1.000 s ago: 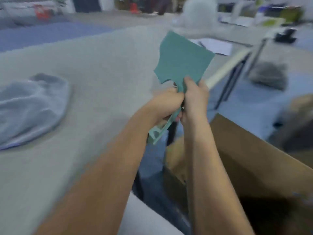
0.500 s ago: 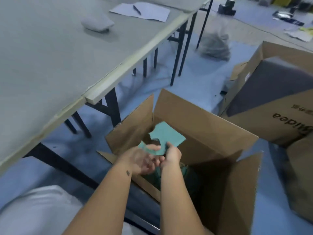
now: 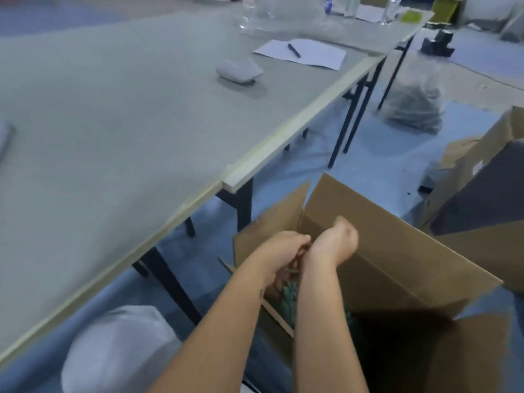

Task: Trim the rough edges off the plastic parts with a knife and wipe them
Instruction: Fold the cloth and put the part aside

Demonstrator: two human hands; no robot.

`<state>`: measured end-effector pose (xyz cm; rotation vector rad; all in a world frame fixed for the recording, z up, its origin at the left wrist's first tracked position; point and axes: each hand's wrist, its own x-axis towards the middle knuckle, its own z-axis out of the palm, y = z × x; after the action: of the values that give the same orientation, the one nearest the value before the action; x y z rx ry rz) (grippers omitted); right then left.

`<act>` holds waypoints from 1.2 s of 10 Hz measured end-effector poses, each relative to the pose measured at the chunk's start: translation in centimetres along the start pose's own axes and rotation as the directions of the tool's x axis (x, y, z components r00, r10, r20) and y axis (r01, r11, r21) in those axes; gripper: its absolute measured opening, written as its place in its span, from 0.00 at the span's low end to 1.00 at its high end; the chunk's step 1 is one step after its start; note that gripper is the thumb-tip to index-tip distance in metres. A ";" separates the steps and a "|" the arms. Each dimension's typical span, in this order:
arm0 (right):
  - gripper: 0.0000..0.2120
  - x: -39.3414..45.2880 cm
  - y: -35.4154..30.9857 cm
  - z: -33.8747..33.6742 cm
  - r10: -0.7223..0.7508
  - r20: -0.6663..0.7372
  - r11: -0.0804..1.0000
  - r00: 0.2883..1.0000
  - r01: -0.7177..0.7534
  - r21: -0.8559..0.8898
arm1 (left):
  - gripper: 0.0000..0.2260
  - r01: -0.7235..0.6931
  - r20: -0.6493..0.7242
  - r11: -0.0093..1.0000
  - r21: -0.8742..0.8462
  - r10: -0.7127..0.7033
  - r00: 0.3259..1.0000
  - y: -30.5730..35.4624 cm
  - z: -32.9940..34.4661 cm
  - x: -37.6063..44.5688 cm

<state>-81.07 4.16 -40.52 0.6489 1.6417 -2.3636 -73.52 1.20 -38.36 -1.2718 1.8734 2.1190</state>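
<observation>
Inside the open cardboard box (image 3: 377, 245), teal plastic parts (image 3: 289, 296) heaped and blurred, both hands' grip unclear

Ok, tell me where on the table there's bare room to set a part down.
The table is bare between its near edge and the grey cloth. Farther back it is crowded: paper, pen, bottles.

No text, brand, number or sign can be read anywhere here. The white label (image 3: 477, 167) on the side of the farther cardboard box (image 3: 482, 180) is too small and blurred to make out.
</observation>
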 end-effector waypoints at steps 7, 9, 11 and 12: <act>0.11 -48.4 11.2 13.8 0.193 0.907 0.879 -0.374 0.476 0.009 | 0.11 -0.319 -0.975 0.944 0.087 0.147 0.168 -7.2 -34.0 -29.8; 0.14 -47.0 14.1 13.9 0.316 0.832 0.866 -0.456 0.496 -0.058 | 0.07 -0.347 -0.999 0.937 0.025 0.039 0.033 -10.7 -37.9 -29.8; 0.12 -46.6 13.8 14.3 0.469 0.787 0.870 -0.401 0.361 -0.335 | 0.10 -0.194 -0.997 0.978 0.071 0.072 -0.001 -12.3 -38.4 -28.1; 0.11 -47.0 12.5 14.3 0.453 0.810 0.861 -0.372 0.419 -0.289 | 0.10 -0.206 -0.996 0.975 0.087 0.086 -0.014 -12.6 -38.4 -28.0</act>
<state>-38.00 -17.91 -25.53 -1.3285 0.9385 -1.0025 -27.81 -14.59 -29.58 -3.4165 2.1807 1.0538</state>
